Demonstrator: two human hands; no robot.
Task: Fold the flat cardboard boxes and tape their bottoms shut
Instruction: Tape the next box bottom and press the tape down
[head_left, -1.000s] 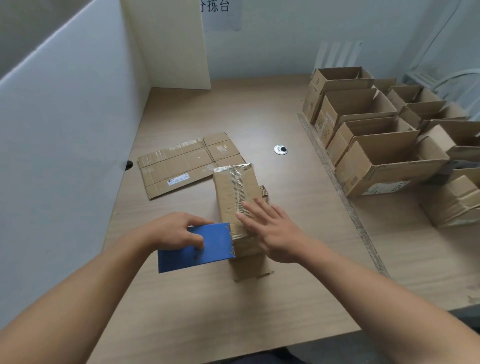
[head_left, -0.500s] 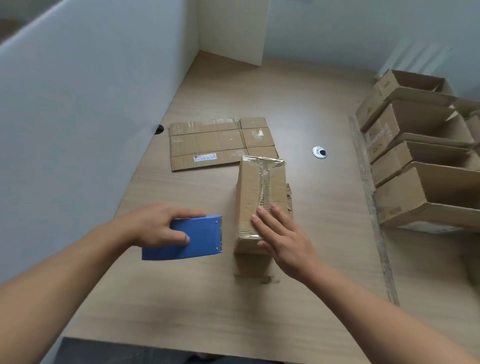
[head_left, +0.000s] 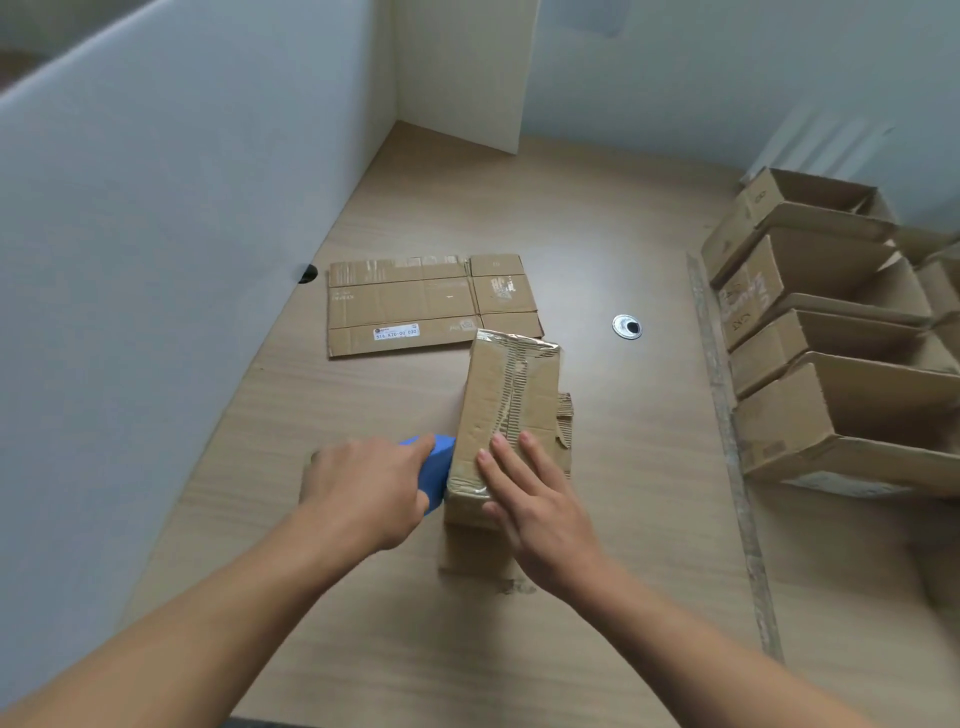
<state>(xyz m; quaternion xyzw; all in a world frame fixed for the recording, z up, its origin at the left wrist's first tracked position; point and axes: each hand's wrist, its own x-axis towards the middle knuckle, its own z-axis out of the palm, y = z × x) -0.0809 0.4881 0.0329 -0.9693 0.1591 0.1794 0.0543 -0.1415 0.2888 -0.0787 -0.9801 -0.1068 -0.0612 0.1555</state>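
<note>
Cardboard box (head_left: 511, 405) stands near the middle of the table (head_left: 597, 218), a bit toward the near edge, taped face up, long axis pointing away from me. Clear tape (head_left: 511, 379) runs down the centre seam of that top face and wraps over the far end; wrinkled, torn corrugation beside it. My right hand (head_left: 540, 512) lies flat on the near end of the top face, fingers (head_left: 498, 462) straight and spread a little, pressing on the cardboard, gripping nothing. My left hand (head_left: 363, 488) is wrapped round the blue tape dispenser (head_left: 439, 465), fingers (head_left: 410, 448) curled over its top; the dispenser's front touches the box's left side at the near end. A loose flap (head_left: 565, 431) sticks out on the box's right side. Flat box blank (head_left: 415, 306) lies beyond the box toward the left edge, close to the white partition (head_left: 156, 234), white label on its near strip; the box's far end overlaps or just touches the blank's near right corner, can't tell which. Metal grommet (head_left: 627, 327) in the table right of the blank. Row of folded boxes (head_left: 831, 374) along the right edge, open sides visible, packed against each other. Scuffed strip (head_left: 727, 441) runs near-to-far across the table just left of that row.
</note>
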